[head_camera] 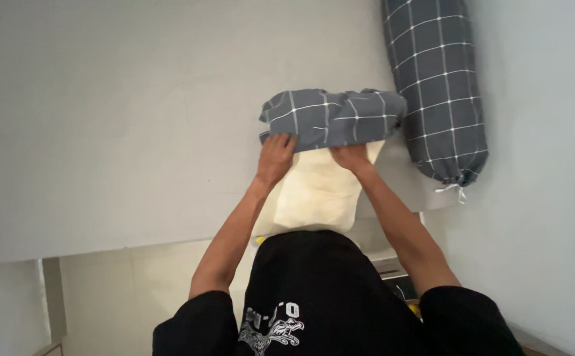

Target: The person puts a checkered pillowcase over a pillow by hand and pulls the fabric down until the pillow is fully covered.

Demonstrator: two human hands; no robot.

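A cream pillow lies on the edge of a grey mattress, its far end covered by a bunched grey checked pillowcase. My left hand grips the pillowcase's open hem on the left side. On the right side, my right hand holds the same hem where it meets the pillow. Both arms reach forward over my black shirt.
A long bolster in a matching grey checked cover lies along the right, by a pale wall, its tied end pointing toward me. Pale floor tiles show below the mattress edge.
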